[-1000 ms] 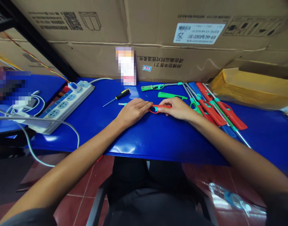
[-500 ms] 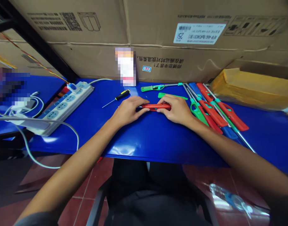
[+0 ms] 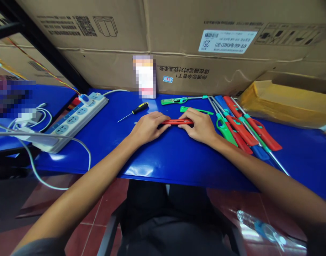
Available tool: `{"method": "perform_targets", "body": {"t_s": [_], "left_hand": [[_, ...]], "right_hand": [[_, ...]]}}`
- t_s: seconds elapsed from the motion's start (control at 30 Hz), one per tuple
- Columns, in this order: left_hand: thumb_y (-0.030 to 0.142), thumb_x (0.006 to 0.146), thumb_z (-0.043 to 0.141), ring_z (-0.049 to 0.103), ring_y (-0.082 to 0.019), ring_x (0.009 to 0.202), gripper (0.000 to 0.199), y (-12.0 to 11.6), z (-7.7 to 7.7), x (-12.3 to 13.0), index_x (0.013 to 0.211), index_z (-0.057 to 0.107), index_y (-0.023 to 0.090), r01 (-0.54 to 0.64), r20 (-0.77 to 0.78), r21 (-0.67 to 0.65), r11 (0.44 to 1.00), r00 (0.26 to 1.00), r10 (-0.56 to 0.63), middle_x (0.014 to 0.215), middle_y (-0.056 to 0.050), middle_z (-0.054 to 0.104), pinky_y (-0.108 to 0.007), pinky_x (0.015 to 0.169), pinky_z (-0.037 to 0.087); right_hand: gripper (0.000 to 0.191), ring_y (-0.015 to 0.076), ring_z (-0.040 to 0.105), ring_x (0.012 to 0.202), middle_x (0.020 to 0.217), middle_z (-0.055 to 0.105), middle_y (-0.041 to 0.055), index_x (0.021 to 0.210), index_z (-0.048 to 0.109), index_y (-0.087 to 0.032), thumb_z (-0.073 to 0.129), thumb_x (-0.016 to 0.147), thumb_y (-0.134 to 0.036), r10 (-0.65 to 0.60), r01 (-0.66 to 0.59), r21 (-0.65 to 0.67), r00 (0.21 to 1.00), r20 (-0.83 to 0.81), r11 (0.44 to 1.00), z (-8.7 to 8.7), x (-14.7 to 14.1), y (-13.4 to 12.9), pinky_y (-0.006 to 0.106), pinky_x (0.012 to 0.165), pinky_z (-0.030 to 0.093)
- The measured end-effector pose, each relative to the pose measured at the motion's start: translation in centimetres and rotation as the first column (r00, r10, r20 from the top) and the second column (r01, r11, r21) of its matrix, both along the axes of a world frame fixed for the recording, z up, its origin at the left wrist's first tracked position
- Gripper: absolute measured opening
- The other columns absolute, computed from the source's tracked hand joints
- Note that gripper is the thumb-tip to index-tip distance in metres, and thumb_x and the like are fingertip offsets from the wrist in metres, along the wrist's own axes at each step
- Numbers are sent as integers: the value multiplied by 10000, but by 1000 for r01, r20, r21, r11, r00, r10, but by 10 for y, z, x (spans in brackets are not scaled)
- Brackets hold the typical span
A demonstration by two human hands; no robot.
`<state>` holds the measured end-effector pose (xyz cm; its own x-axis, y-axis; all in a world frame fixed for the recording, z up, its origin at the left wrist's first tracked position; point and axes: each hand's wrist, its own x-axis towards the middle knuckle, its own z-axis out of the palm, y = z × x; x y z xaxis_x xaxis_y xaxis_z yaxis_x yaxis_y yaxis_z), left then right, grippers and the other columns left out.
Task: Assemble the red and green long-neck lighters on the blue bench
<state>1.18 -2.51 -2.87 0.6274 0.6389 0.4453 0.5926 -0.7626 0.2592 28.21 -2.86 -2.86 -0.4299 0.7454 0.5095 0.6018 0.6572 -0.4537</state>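
Note:
Between my two hands is a red long-nosed utility lighter (image 3: 178, 122), held level just above the table and seen along its seam. My left hand (image 3: 146, 127) is closed on its nozzle end, and a bit of metal tip shows past the knuckles. The handle end is pinched between thumb and fingers of my right hand (image 3: 201, 125), which hide that end. Just beyond the right hand lies a loose green handle shell (image 3: 197, 110). Further back rests a green lighter with its inside exposed (image 3: 175, 101). A black and yellow screwdriver (image 3: 140, 107) lies beyond my left hand.
Several red, green and blue lighters (image 3: 239, 129) lie in a pile right of my right hand. A power strip (image 3: 74, 122) with cables stands at the left. Cardboard (image 3: 112, 71) walls the back, with a blurred upright panel (image 3: 147, 78) against it. An open carton (image 3: 283, 101) sits at right.
The red lighter has turned slightly in my hands, so its trigger loop no longer shows below the body. Both hands keep their hold. The whole view has shifted a little.

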Motion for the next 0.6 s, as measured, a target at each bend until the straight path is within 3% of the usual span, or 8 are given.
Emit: {"method": "perform_targets", "body": {"t_s": [0.6], "left_hand": [[277,1169,503,686,-264,884,263,-7,1,5,1100,719,144,-22,-136,212,977,989,52,976,-116,757,-391,804,566]], "right_hand": [[106,251,726,873,983,775,31,991,756,-253,840,951,-200,-16,16,22,1000,17,1000,-1,-2,-5,367,759,507]]}}
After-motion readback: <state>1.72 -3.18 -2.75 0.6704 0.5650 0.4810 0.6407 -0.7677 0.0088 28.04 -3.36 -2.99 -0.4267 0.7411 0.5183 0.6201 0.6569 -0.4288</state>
